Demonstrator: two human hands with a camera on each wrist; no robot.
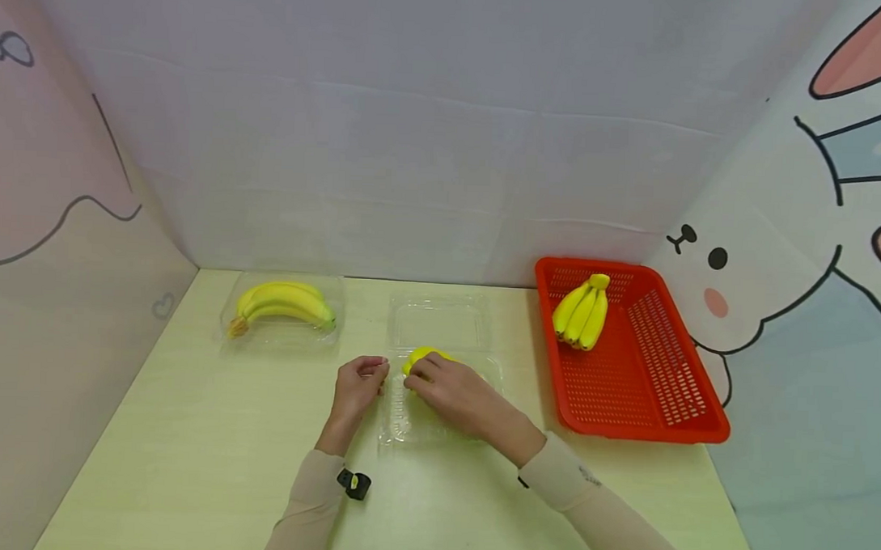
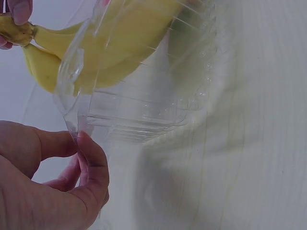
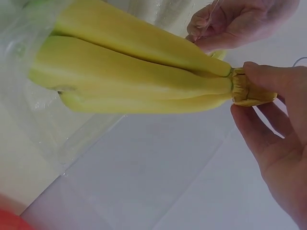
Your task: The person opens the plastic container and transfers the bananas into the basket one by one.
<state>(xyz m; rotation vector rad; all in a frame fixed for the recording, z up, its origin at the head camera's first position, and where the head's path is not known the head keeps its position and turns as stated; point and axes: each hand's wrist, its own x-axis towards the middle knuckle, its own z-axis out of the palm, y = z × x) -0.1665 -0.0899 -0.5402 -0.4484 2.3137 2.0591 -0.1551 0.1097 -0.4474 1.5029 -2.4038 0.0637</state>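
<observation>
My right hand (image 1: 454, 391) pinches the brown stem of a banana bunch (image 3: 139, 62) between thumb and fingers. In the right wrist view the bunch reaches from the stem down to the clear plastic of a box. My left hand (image 1: 356, 389) pinches the left edge of that hinged clear plastic box (image 1: 406, 423) between thumb and fingertips, as the left wrist view shows closely. The box's lid (image 1: 439, 322) lies folded back toward the wall. From the head view, most of the bunch is hidden under my right hand.
At the back left, another clear plastic box (image 1: 331, 291) holds a banana bunch (image 1: 286, 302). To the right stands a red plastic basket (image 1: 626, 395) with a smaller banana bunch (image 1: 583, 312) inside. A white cloth wall (image 1: 414, 185) rises behind the table.
</observation>
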